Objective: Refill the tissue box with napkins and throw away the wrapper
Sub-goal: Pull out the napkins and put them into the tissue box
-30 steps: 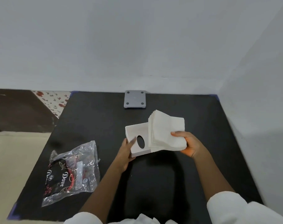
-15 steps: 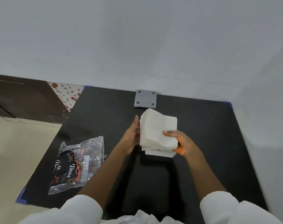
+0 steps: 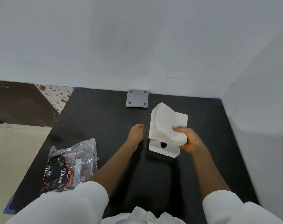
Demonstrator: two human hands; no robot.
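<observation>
Head view: a stack of napkins (image 3: pixel 167 125) is gripped in the right hand (image 3: pixel 188 139), just above the white tissue box (image 3: pixel 164 149) on the black worktop (image 3: pixel 97 120). The left hand (image 3: pixel 136 133) is loosely curled, holding nothing. The wrapper (image 3: pixel 71 165) lies well apart at left. The box is best steadied before the stack is squared and fed in.

The word "Dove" stands in white script on the clear plastic wrapper (image 3: pixel 69 167) at lower left of the frame. A second, partly hidden word beside it cannot be read.
</observation>
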